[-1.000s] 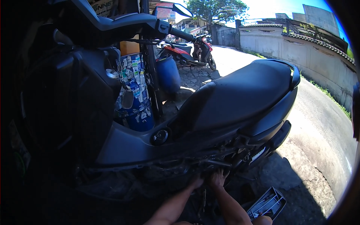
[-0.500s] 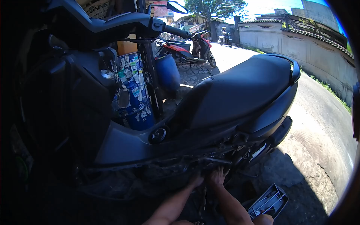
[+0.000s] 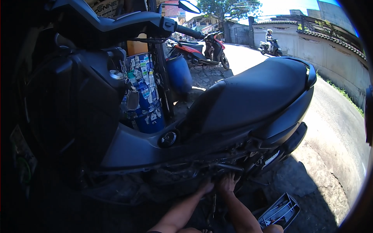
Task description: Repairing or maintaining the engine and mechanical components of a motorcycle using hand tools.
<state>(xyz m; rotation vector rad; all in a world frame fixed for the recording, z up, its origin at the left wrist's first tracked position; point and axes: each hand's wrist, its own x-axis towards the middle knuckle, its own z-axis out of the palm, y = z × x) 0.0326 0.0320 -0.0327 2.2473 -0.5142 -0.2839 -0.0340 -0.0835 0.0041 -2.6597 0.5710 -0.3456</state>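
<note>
A dark scooter (image 3: pixel 248 93) fills the middle of the view, with mechanical parts exposed along its lower side. Both my forearms reach up from the lower edge to its shaded underside. My left hand (image 3: pixel 207 187) is beneath the body, its fingers lost in shadow. Close beside it on the right, my right hand (image 3: pixel 227 183) has its fingers stretched upward and slightly apart, against the parts below a metal bar (image 3: pixel 229 167). Whatever the fingertips touch is too dark to make out.
A grey tray (image 3: pixel 285 206) with tools lies on the ground at lower right. Behind the scooter stand a label-covered blue drum (image 3: pixel 145 93), a plain blue barrel (image 3: pixel 179 73) and a red parked scooter (image 3: pixel 198 54). A rider (image 3: pixel 270 40) is on the road by the wall.
The rider on the road has come nearer and moved right. The view has shifted slightly, so the scooter sits a little further right. My hands stay in nearly the same place.
</note>
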